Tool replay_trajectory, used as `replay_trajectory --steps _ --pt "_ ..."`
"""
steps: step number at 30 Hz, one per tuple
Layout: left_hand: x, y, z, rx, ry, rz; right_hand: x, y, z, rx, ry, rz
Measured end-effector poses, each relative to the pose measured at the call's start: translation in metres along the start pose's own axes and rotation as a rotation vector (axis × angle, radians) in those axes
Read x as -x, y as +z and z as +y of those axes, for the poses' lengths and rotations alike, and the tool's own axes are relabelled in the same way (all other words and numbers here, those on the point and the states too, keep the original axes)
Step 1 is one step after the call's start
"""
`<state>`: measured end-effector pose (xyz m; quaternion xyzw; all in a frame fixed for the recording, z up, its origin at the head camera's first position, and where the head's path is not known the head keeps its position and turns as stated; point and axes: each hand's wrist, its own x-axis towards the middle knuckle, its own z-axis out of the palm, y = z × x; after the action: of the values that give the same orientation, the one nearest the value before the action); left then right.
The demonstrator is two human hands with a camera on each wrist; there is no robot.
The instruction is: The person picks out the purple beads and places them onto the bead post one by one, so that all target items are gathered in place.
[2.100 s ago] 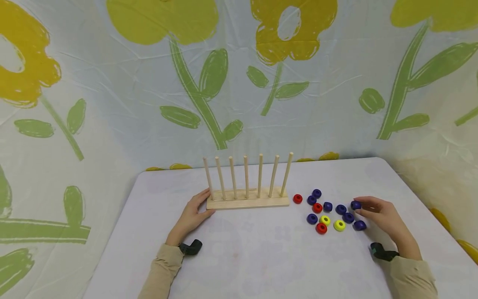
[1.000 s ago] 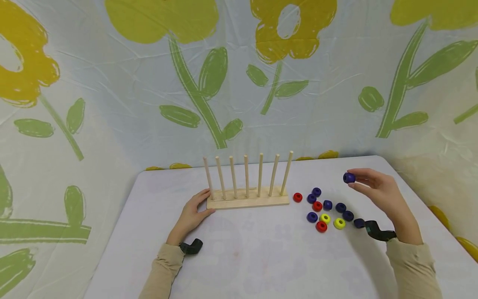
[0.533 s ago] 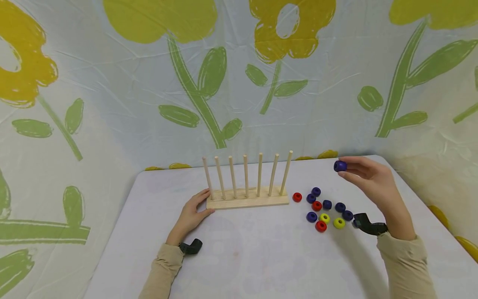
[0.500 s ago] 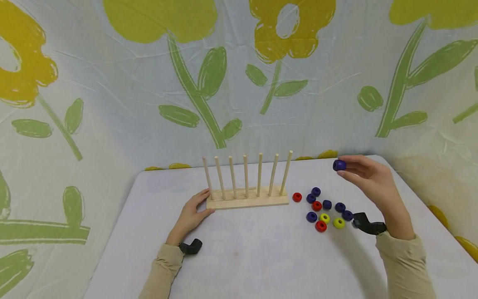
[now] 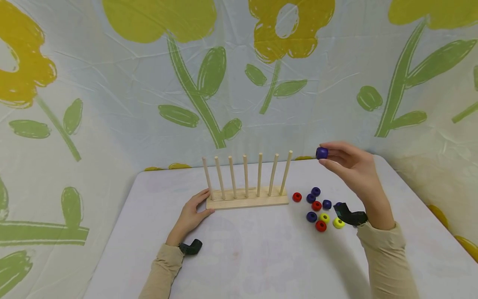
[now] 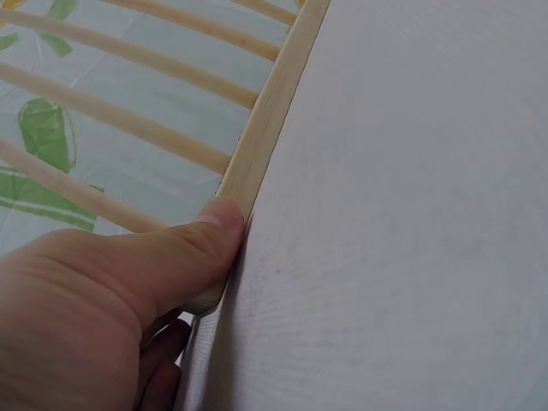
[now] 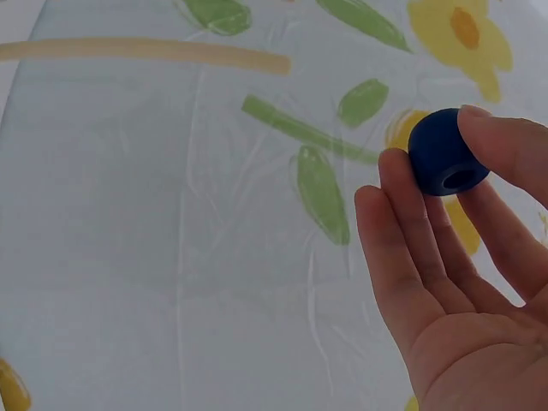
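My right hand (image 5: 352,168) pinches a dark blue bead (image 5: 322,153) between thumb and fingers, raised above the table and right of the pegs. In the right wrist view the bead (image 7: 445,154) shows its hole, and the tip of one peg (image 7: 257,60) appears to the left. My left hand (image 5: 192,214) grips the left end of a wooden peg stand (image 5: 248,202), thumb on the front edge of the base. Up close in the left wrist view, the thumb (image 6: 214,223) lies against the base (image 6: 261,141). Several bare upright pegs rise from it.
Right of the stand lie loose beads: red (image 5: 297,197), yellow (image 5: 324,218) and blue (image 5: 311,216). My right wrist camera (image 5: 351,216) covers some of them. A flower-patterned cloth (image 5: 149,83) hangs behind the white table (image 5: 239,253).
My right hand has picked the blue bead up off the table and carried it up and left, toward the pegs. The left hand and the peg stand have stayed in place.
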<state>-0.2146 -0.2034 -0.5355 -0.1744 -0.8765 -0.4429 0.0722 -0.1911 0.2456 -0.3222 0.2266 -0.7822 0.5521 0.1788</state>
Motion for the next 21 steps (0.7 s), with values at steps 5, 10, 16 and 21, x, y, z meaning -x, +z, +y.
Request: replay_trajectory --steps 5,10,16,21 --pt "0.000 0.001 -0.001 0.005 -0.001 -0.002 -0.010 0.012 -0.006 -0.174 -0.090 -0.026" --pt "-0.001 0.001 -0.001 0.004 -0.002 0.000 -0.020 0.026 -0.014 -0.155 -0.127 -0.033" --pt "-0.001 0.001 -0.001 -0.003 0.025 0.010 -0.031 0.041 -0.023 -0.197 -0.142 -0.064" --pt "-0.001 0.001 -0.001 -0.003 0.009 0.004 -0.040 0.056 -0.027 -0.237 -0.164 -0.089"
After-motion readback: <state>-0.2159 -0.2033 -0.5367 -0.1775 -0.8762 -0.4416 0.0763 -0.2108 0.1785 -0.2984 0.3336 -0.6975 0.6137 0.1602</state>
